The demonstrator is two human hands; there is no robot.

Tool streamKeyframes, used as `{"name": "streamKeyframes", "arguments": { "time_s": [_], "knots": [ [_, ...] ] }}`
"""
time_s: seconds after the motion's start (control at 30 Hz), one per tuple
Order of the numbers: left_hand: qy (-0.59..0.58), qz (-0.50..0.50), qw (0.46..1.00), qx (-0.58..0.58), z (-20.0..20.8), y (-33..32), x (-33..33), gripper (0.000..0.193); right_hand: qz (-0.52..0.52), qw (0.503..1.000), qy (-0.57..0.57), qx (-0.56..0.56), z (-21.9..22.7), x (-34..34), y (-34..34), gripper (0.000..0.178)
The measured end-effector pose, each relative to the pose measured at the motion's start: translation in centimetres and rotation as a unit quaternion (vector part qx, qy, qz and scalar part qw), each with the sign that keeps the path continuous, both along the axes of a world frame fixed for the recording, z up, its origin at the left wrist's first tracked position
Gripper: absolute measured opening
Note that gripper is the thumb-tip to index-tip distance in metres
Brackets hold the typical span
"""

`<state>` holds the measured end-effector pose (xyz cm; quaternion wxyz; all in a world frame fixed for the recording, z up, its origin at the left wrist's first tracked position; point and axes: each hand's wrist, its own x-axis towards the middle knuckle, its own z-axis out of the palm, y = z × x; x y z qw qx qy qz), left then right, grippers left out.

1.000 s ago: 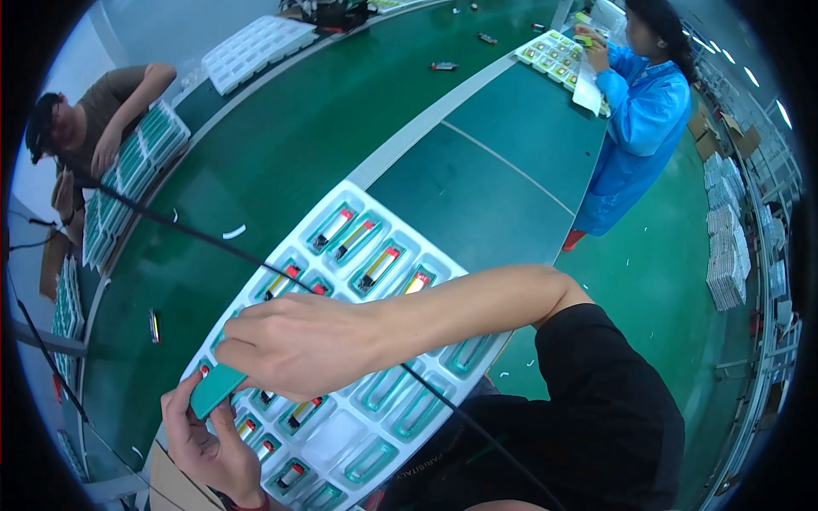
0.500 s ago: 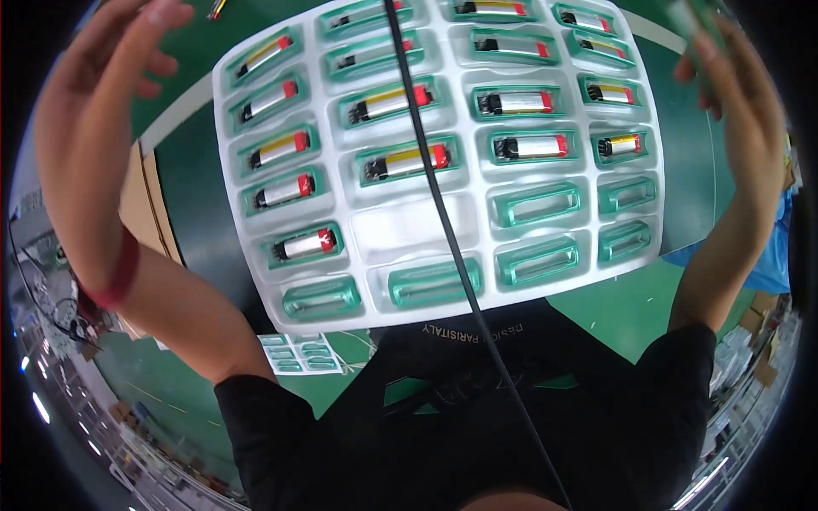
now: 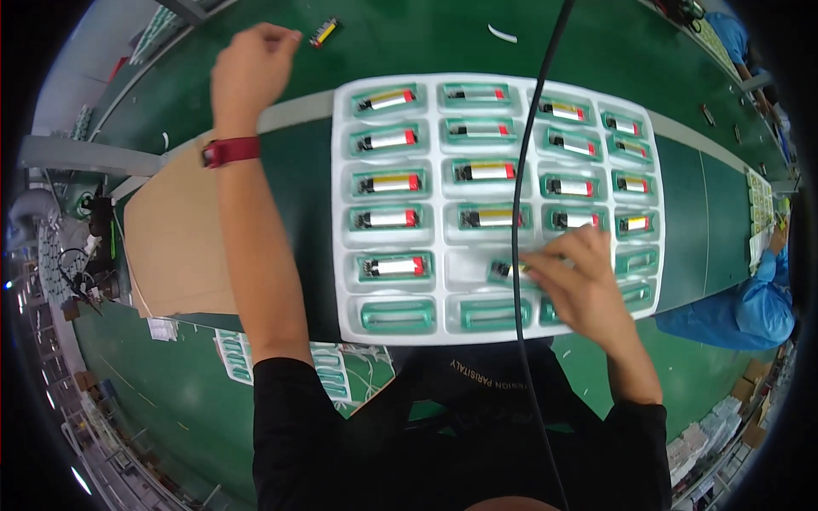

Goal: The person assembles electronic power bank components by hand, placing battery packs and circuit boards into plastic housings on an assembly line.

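Observation:
A white plastic tray lies in front of me, with green-tinted clear holders in its compartments. Most holders contain a small silver battery cell with a red end. My right hand pinches a green holder with a cell in it, low over the bare compartment in the second column. Its far end is hidden by my fingers. Beyond the tray's far left corner is my left hand, fingers curled together. Close to its fingertips lies a loose yellow, black and red cell; whatever the fingers hold is hidden.
A black cable hangs across the view over the tray. Brown cardboard lies at the left on the green bench. A co-worker in a blue garment is at the right. Another tray of holders sits below the bench edge.
The right hand has come from the far right to the tray's middle with the green holder. The left hand has moved right and its fingers have closed. My view has shifted.

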<state>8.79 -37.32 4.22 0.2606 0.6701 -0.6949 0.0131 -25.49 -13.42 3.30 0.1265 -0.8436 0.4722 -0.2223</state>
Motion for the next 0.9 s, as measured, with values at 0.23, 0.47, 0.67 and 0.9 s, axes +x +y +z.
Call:
{"name": "streamKeyframes", "arguments": {
  "time_s": [0.23,0.47,0.67,0.9],
  "knots": [
    [-0.066,-0.037,0.997,0.013,-6.0,-4.1,-1.1,0.038,0.074,0.996,0.011,-0.042,-1.9,0.9,-1.0,0.024],
    [-0.081,-0.087,0.993,-0.016,-6.9,-8.7,0.1,0.032,0.119,0.99,0.027,-0.076,-1.9,1.2,-1.6,0.007],
    [-0.025,-0.106,0.994,-0.014,-6.7,-7.8,0.4,0.039,0.023,0.988,-0.001,-0.153,-1.7,-3.2,-2.1,0.009],
    [0.38,-0.261,0.881,0.103,3.2,3.8,-8.8,0.035,-0.133,0.975,-0.088,-0.154,0.2,-9.0,-1.5,0.012]
  ]
}}
